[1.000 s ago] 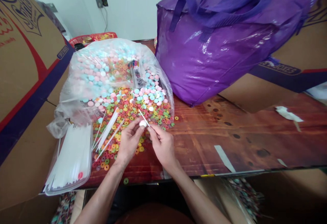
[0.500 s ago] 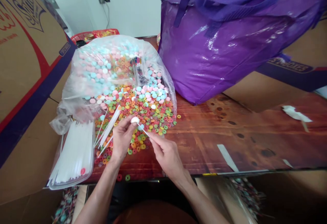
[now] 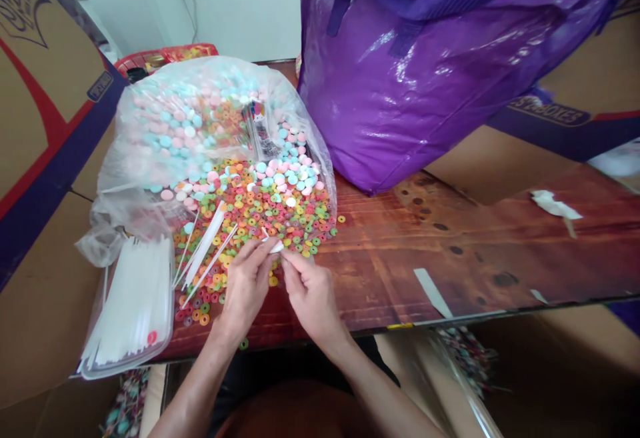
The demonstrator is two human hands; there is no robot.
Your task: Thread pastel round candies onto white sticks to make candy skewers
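Over the front of the candy pile my left hand (image 3: 249, 281) is closed, its fingertips pinching a round white candy (image 3: 277, 247). My right hand (image 3: 313, 295) is closed right beside it, thumb and forefinger touching the candy's near side. The tip of a thin white stick (image 3: 265, 231) shows just past the candy, in line with my right fingertips; most of the stick is hidden by the fingers. Ring-shaped candies (image 3: 245, 215) in red, orange, yellow and green lie under and behind my hands. Several loose white sticks (image 3: 206, 245) rest on them to the left.
A clear tub of white sticks (image 3: 133, 308) stands at the table's left edge. Behind it lies a plastic bag (image 3: 115, 178) with pink, blue and white candies (image 3: 180, 128). A large purple bag (image 3: 400, 91) and cardboard boxes (image 3: 40, 225) flank the work area. Tape (image 3: 433, 291) sticks to the table.
My right hand has moved left and in against my left hand at the white candy. The length of stick between the hands is now hidden, and a tip shows beyond. The view has shifted slightly.
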